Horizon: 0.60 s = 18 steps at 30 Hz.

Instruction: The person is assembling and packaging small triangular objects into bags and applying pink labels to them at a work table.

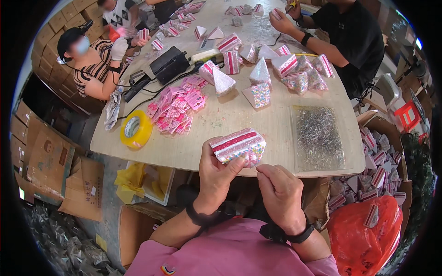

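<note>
Above our pink shirt (230, 250), our left hand (215, 177) pinches a cake slice (237, 145) over the desk's (230, 117) near edge; our right hand (284, 189) presses its fingertips together, contents unclear. We're apparently working the slice's sprinkled end, needing steadiness next.

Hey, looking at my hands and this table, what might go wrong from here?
The glittery cake slice, in the left hand near the table edge, might drop if that grip loosens. The thin metal pieces piled beyond the right hand could scatter or prick if bumped.

A pink shirt (221, 250) is worn with black wristbands (301, 236).
</note>
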Available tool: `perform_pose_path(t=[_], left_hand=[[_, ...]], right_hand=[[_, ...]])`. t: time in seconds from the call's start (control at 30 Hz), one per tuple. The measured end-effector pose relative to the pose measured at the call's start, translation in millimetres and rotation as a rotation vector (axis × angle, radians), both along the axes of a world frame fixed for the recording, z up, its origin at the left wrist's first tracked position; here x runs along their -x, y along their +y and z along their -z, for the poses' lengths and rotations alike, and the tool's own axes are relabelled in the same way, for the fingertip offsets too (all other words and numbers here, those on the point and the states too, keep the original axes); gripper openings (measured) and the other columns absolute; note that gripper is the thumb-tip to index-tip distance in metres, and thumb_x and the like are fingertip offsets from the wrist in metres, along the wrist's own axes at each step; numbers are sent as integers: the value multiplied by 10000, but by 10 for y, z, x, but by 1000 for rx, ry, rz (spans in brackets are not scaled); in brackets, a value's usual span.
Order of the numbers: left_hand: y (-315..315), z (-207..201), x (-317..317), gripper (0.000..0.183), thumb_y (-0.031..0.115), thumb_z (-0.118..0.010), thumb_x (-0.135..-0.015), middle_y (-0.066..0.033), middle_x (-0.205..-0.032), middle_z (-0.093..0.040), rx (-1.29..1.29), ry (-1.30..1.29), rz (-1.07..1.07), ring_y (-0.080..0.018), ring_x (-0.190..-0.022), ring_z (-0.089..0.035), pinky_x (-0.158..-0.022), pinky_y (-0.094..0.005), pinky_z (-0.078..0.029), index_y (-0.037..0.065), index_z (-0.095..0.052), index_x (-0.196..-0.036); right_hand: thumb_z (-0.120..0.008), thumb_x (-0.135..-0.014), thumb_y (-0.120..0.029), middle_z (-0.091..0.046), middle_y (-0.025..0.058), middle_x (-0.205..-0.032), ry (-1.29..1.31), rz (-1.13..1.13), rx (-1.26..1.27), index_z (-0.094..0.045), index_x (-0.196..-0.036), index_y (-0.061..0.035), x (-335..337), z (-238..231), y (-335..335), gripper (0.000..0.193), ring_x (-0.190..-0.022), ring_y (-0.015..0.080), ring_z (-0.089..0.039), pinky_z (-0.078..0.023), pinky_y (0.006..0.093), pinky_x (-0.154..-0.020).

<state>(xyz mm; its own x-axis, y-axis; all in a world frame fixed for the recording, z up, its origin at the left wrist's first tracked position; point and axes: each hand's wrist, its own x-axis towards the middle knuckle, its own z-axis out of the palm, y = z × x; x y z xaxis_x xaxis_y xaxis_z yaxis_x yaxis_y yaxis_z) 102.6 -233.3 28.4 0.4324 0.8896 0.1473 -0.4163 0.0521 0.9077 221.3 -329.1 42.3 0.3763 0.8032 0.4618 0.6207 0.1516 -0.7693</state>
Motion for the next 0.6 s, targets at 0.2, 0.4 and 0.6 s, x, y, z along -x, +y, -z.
perform_pose_path(t=[0.2, 0.4, 0.6], left_hand=[[9, 55, 17, 524, 74, -716, -839, -132, -1180, -515, -29, 36, 9, -185, -1080, -560, -925, -334, -497, -7, -368, -1222], [-14, 34, 19, 576, 74, -727, -828, -140, -1203, -487, -150, 109, -31, -185, -1099, -551, -947, -332, -480, -12, -344, -1250], [-28, 21, 3, 609, 60, -714, -829, -164, -1211, -477, -353, 131, -82, -222, -1091, -571, -915, -353, -514, -21, -313, -1280]], right_hand=[[-640, -811, 9, -604, 128, -722, -9, -2, 23, -640, -943, -21, -6, -6, -1, 136, -624, 259, -610, -471, 326, -564], [-636, -816, 5, -613, 145, -745, -2, 6, 43, -640, -942, -16, -14, -6, 1, 127, -637, 272, -615, -476, 324, -574], [-612, -863, -26, -655, 115, -784, 342, -39, 98, -657, -988, 15, -19, 46, 18, 139, -622, 192, -615, -484, 282, -591]])
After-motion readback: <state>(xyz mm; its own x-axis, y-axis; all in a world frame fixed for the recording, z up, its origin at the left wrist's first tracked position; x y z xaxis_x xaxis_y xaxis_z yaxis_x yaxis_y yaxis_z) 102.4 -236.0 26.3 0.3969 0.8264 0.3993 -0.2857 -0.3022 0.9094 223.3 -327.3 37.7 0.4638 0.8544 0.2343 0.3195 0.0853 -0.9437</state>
